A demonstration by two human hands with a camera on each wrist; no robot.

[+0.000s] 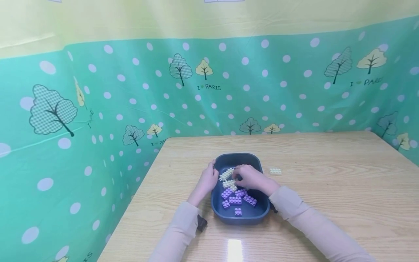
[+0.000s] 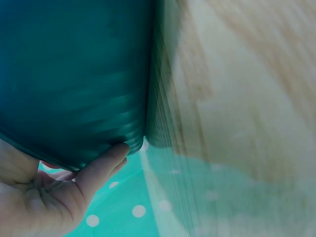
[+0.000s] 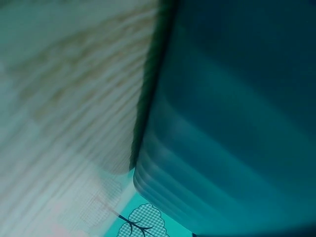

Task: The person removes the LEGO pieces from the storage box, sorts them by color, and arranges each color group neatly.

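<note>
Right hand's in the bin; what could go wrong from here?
The right hand could nudge the cream toy bricks into the purple toy bricks close by. The left hand, touching the dark blue bin, might slide it sideways. The lone cream brick on the table, outside the bin, could be overlooked.

light wood-grain table (image 1: pixel 327 196); on it dark blue bin (image 1: pixel 240 220), cream brick (image 1: pixel 275 171) near bin.

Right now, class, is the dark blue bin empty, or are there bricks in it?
Not empty, but not full: cream bricks and purple bricks lie inside the dark blue bin, with bare floor showing around them.
</note>
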